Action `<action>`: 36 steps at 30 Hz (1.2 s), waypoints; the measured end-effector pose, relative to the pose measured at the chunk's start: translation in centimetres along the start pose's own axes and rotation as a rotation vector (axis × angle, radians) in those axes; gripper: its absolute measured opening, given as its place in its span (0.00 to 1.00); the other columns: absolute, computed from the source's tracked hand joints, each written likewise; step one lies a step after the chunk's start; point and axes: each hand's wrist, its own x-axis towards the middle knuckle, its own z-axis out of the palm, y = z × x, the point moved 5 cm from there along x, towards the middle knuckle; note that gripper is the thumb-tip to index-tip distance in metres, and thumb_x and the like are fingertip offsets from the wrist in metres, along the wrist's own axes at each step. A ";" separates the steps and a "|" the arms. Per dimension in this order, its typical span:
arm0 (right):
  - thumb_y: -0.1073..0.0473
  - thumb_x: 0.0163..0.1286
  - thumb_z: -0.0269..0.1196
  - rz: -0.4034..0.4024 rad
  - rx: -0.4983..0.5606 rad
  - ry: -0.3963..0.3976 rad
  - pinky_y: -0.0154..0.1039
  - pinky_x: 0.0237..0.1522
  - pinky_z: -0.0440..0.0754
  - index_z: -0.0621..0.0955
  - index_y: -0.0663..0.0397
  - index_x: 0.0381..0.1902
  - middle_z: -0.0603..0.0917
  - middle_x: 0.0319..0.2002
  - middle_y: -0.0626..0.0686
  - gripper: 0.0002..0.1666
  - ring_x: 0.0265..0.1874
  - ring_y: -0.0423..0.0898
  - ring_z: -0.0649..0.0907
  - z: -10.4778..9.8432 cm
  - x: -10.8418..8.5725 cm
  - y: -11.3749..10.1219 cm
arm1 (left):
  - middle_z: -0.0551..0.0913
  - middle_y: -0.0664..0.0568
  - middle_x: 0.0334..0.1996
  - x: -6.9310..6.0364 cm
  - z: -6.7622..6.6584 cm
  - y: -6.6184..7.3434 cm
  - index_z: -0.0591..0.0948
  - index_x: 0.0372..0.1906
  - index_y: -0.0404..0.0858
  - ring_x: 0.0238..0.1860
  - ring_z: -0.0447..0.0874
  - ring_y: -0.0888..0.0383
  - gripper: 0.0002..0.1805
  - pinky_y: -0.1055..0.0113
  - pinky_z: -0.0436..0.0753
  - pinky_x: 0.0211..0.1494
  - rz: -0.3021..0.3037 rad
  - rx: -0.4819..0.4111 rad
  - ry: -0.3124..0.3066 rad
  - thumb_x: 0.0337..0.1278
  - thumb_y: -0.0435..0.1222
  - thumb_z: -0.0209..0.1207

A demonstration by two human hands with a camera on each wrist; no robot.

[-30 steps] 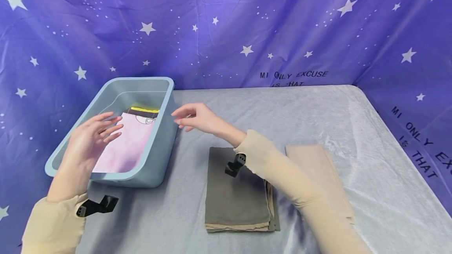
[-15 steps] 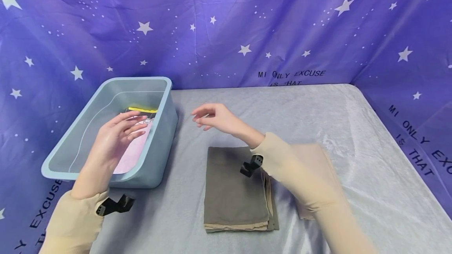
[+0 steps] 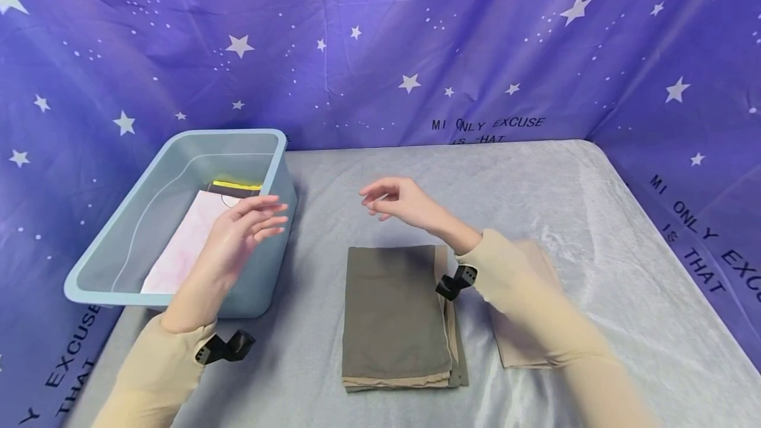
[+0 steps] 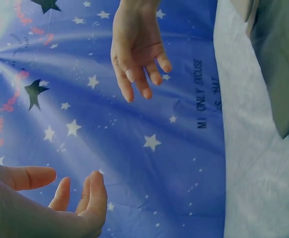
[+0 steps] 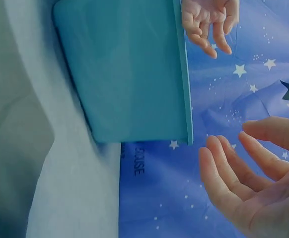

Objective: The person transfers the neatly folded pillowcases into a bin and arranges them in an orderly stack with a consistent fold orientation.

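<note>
My left hand (image 3: 238,236) is raised over the near right rim of a blue plastic bin (image 3: 113,236), its fingers loosely bent and holding nothing. In the bin lies a folded pale pink cloth (image 3: 187,236), with a dark piece edged in yellow (image 3: 238,187) behind it. To the right, my right hand (image 3: 410,203) hovers above the table, just beyond a stack of folded grey-brown and beige cloths (image 3: 395,316). Its fingers are relaxed, with nothing between them in the right wrist view. A folded beige cloth (image 3: 520,339) lies partly hidden under my right forearm.
A grey velvety cover (image 3: 624,283) spreads over the table. Behind it and at the sides hangs a purple curtain (image 3: 357,71) with white stars and printed words. The bin's tall side wall (image 5: 124,74) stands at the table's left.
Both hands have shifted to the right, the left from over the bin's inside to its right rim, the right away from the bin. The cloths and bin stay put as the view turns slightly.
</note>
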 end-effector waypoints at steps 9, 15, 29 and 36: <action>0.68 0.59 0.53 0.017 -0.049 0.023 0.41 0.36 0.80 0.75 0.66 0.49 0.79 0.42 0.63 0.18 0.37 0.54 0.81 -1.4 -1.6 1.3 | 0.81 0.55 0.35 0.1 1.1 -2.0 0.79 0.37 0.42 0.36 0.80 0.61 0.15 0.70 0.78 0.42 -0.027 0.093 0.029 0.58 0.24 0.43; 0.68 0.60 0.53 0.037 -0.078 0.038 0.41 0.36 0.80 0.74 0.67 0.50 0.78 0.42 0.64 0.19 0.37 0.55 0.80 -2.3 -2.8 2.2 | 0.80 0.55 0.36 -0.1 1.6 -3.3 0.76 0.40 0.40 0.37 0.80 0.60 0.13 0.68 0.77 0.44 -0.047 0.151 0.026 0.58 0.25 0.44; 0.69 0.59 0.53 0.073 -0.094 0.083 0.45 0.37 0.79 0.74 0.69 0.48 0.79 0.40 0.64 0.18 0.33 0.48 0.81 -3.6 -5.5 4.5 | 0.78 0.52 0.37 0.2 2.2 -7.4 0.72 0.45 0.29 0.36 0.79 0.61 0.11 0.65 0.77 0.44 -0.133 0.179 0.075 0.56 0.25 0.46; 0.68 0.59 0.54 0.098 -0.084 0.104 0.46 0.36 0.79 0.74 0.71 0.48 0.79 0.39 0.64 0.18 0.33 0.51 0.81 -4.0 -6.9 6.0 | 0.77 0.45 0.40 0.3 2.4 -9.2 0.70 0.47 0.25 0.34 0.79 0.62 0.13 0.62 0.77 0.46 -0.183 0.189 0.099 0.56 0.25 0.45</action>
